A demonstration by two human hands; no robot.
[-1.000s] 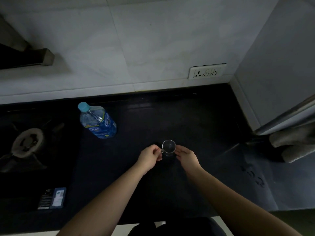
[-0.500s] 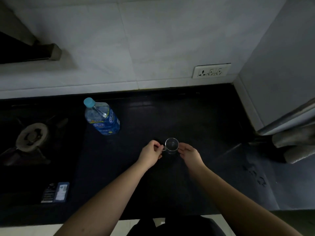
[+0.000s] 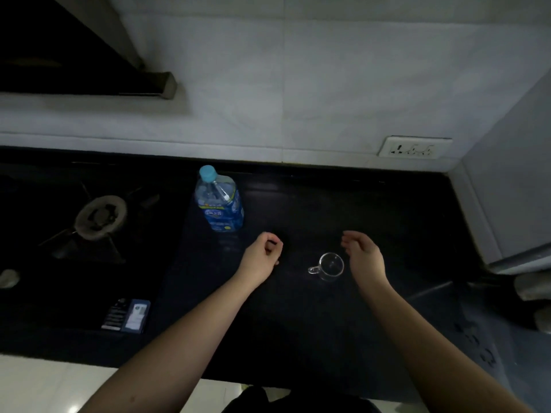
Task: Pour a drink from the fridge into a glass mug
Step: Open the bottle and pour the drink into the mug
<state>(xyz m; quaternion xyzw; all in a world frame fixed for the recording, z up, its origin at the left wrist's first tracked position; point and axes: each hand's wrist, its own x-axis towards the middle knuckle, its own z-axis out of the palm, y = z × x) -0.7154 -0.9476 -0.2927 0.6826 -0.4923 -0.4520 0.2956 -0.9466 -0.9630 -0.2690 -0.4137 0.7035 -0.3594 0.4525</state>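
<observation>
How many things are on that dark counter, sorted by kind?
Bottles: 1, the blue-capped bottle
Mugs: 1, the glass mug
Stove burners: 1, the burner
Small boxes: 1, the box
Total: 4

Both bare forearms reach up into view from the bottom edge, the left from about 7 o'clock and the right from about 5 o'clock, angling toward each other. The left hand (image 3: 262,257) is loosely curled, fingers folded in toward the palm, holding nothing. The right hand (image 3: 365,257) is relaxed and part open, its fingers (image 3: 348,238) bent and pointing toward 10 o'clock, also holding nothing. The two hands sit apart at about the same height, with a clear gap between them.
</observation>
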